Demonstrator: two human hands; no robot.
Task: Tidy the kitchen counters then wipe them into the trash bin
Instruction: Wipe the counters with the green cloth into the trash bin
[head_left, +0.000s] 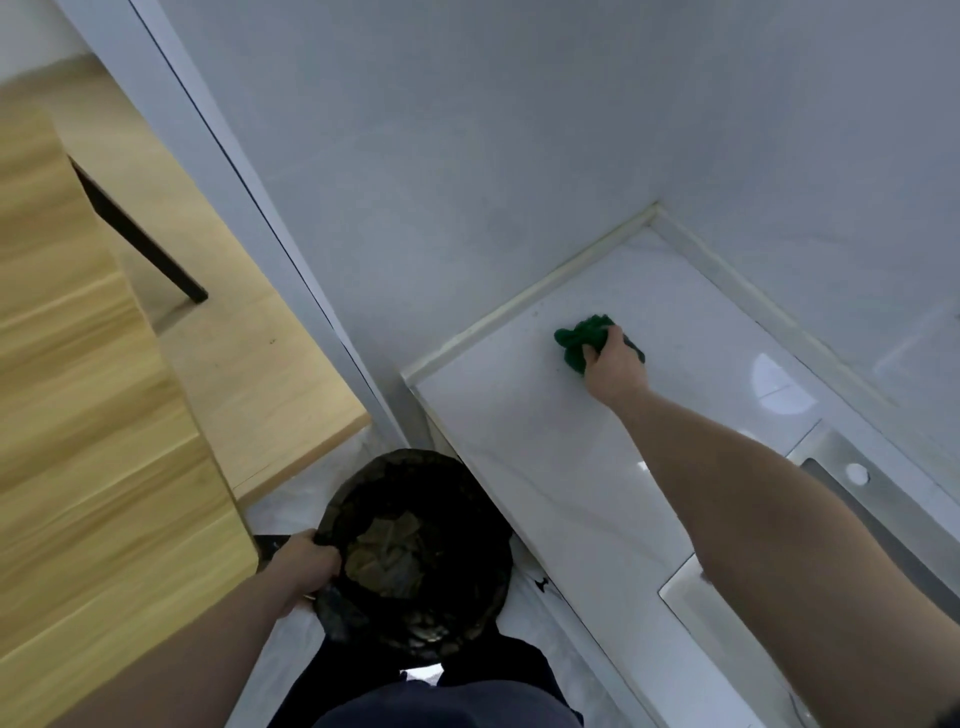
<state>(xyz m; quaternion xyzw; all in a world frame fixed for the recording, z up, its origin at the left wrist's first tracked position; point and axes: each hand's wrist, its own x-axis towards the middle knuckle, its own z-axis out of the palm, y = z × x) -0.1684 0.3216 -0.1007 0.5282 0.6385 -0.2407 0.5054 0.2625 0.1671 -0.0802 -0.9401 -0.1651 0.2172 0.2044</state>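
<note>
Right hand (613, 364) clutching green cloth (582, 340) on white counter (545, 441) near its back corner, left hand (306, 564) gripping rim of black-lined trash bin (415, 551) below counter's front edge, sink (685, 597) right of the bin, wooden table (104, 389) left of it

Dim, soft indoor light; glare patch on glossy table (783, 383); motion blur on wood at left, wide-angle bending edges.

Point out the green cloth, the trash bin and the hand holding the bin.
green cloth (574, 340): head view, on the bunched folds left of the right hand's fingers.
trash bin (483, 525): head view, on the black liner along its right rim.
left hand (306, 561): head view, on the back of the hand gripping the bin's rim.
</note>
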